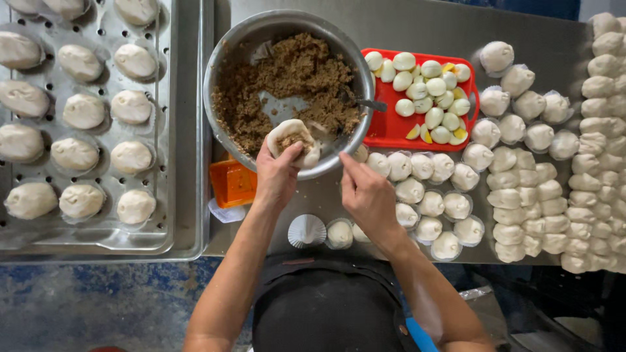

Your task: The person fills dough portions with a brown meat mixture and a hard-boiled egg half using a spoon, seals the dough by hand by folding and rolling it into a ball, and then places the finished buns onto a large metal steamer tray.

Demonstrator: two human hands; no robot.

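My left hand [277,175] cups a flattened round of white dough [292,138] with a spoonful of brown filling in its middle, held over the near rim of a large metal bowl [225,58]. The bowl holds brown minced filling [293,75] and a metal spoon [368,103] leaning on its right side. My right hand [365,190] hovers just right of the dough, fingers together, holding nothing that I can see. A red tray [385,133] of halved boiled eggs [427,98] sits right of the bowl.
A perforated metal steamer tray [179,130] on the left carries several shaped buns [130,107]. Dough balls on paper cups [430,205] and bare dough pieces [596,156] crowd the steel table on the right. An orange object [231,182] and a paper cup [306,230] lie near me.
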